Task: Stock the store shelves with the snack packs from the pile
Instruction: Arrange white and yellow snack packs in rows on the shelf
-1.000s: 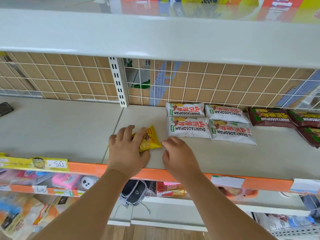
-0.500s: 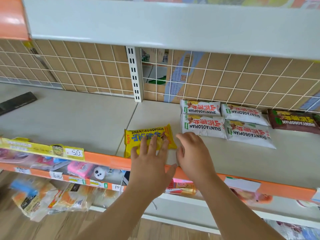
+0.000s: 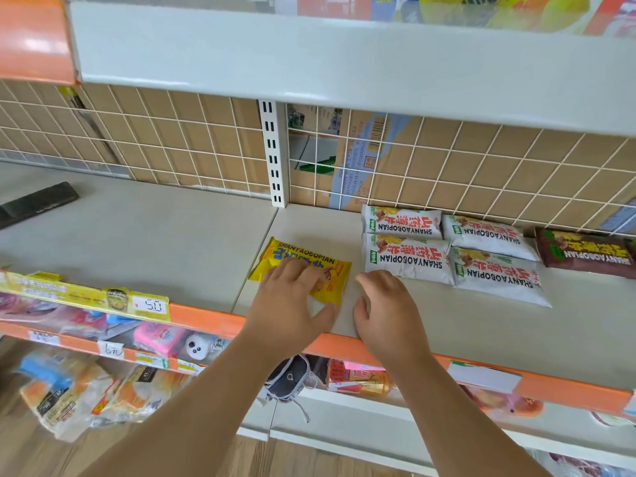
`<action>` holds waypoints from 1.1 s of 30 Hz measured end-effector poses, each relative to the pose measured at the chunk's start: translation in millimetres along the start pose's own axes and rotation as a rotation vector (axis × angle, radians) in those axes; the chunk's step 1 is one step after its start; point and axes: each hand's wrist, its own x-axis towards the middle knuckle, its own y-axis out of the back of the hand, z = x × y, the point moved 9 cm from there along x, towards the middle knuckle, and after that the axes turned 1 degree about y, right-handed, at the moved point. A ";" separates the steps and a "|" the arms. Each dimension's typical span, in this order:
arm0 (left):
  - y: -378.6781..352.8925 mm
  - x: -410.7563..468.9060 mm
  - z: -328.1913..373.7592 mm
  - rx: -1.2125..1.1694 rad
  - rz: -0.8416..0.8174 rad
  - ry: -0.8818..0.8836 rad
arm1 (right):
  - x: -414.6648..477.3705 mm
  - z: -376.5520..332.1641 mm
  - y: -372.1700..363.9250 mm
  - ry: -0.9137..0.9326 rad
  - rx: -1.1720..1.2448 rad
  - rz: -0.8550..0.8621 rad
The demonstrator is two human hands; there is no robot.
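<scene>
The yellow snack pack [image 3: 303, 263] lies flat on the shelf [image 3: 155, 235] just left of centre frame, near the orange front edge and a little apart from the white packs [image 3: 406, 261]. It looks light, puffy and slick-filmed, likely to slide under a press, so it is best nudged with flat fingers or taken by its crimped ends. The left hand [image 3: 287, 304] lays its fingers [image 3: 292, 275] nearly straight on the pack's near half, thumb spread wide, not gripping; the right hand [image 3: 387, 311] sits just beside, fingers [image 3: 375, 278] loosely curled, holding nothing.
</scene>
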 end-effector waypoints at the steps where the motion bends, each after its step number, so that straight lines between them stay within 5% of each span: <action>1: 1.8 2.3 -2.4 0.047 -0.007 0.043 | -0.1 0.4 0.0 -0.001 0.006 0.002; 4: 2.5 8.8 -4.7 0.277 -0.120 0.164 | -0.1 0.3 -0.2 0.000 0.021 0.003; 10: 3.9 20.5 -15.8 0.215 -0.250 0.157 | -0.7 2.8 -0.2 -0.014 0.041 -0.001; 15: 41.0 37.1 -59.5 0.258 -0.069 0.292 | -0.4 3.2 -0.6 -0.026 0.048 -0.016; 21: 3.8 32.0 -26.2 0.285 -0.218 0.204 | -0.6 2.3 0.1 -0.022 0.040 -0.014; 33: -21.8 24.0 -6.7 0.352 -0.217 0.045 | 0.0 3.2 -0.2 -0.031 0.037 -0.005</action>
